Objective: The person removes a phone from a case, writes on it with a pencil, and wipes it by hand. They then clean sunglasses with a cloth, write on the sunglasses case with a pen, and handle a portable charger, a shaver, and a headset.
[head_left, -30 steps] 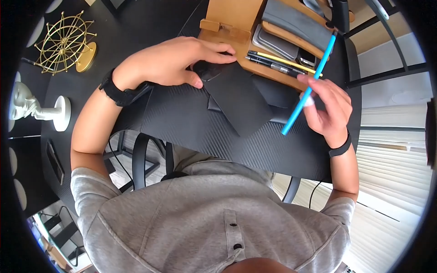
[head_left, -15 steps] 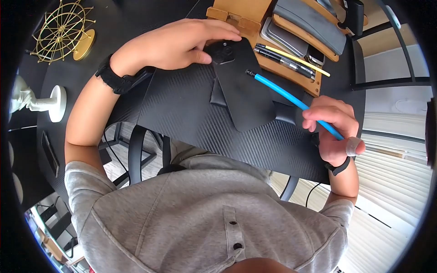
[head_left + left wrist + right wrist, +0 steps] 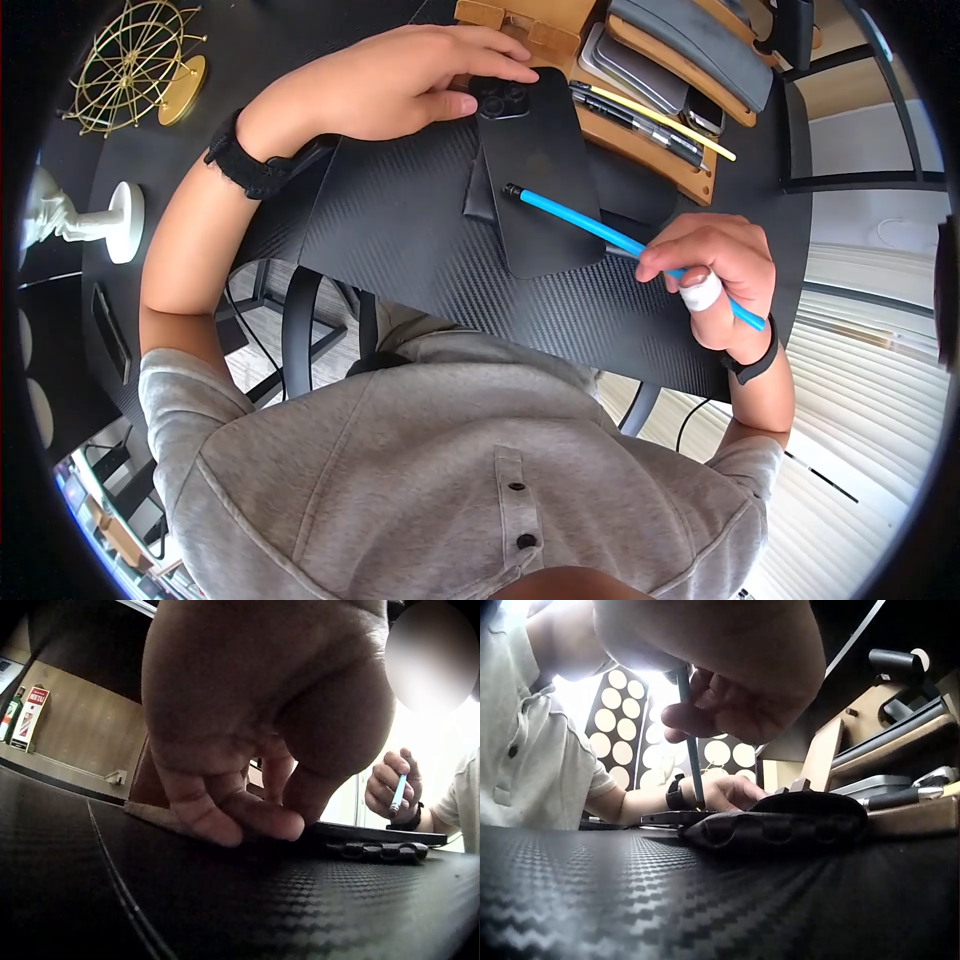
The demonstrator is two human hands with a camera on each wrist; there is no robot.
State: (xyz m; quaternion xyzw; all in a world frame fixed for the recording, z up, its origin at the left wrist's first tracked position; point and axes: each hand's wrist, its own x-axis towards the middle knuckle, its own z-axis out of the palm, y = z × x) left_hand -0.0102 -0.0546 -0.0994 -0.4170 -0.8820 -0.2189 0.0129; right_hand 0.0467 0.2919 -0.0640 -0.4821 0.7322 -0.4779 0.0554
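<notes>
A flat black phone (image 3: 548, 215), camera end up, lies slantwise over a dark padded item (image 3: 640, 195) on the desk. My left hand (image 3: 385, 88) holds the phone's camera end, thumb at the left edge and forefinger at the top edge; in the left wrist view the lower fingers of that hand (image 3: 255, 697) bend down to the desk. My right hand (image 3: 722, 268), its thumb wrapped in white, pinches a blue pencil (image 3: 590, 226). The pencil's black end is over the phone; whether they touch cannot be told. The right palm (image 3: 742, 705) partly hides the pencil in the right wrist view.
A wooden organizer (image 3: 690, 175) with pens, a yellow pencil (image 3: 680, 130) and a grey case (image 3: 700, 50) stands beyond the phone. To the left are a gold wheel ornament (image 3: 130, 70) and a white figurine (image 3: 122, 222). The desk's front edge runs below the hands.
The blue pencil has swung from steeply upright to pointing left over the phone, and the right hand has turned. The left hand and the phone's camera end have shifted up and right in view.
</notes>
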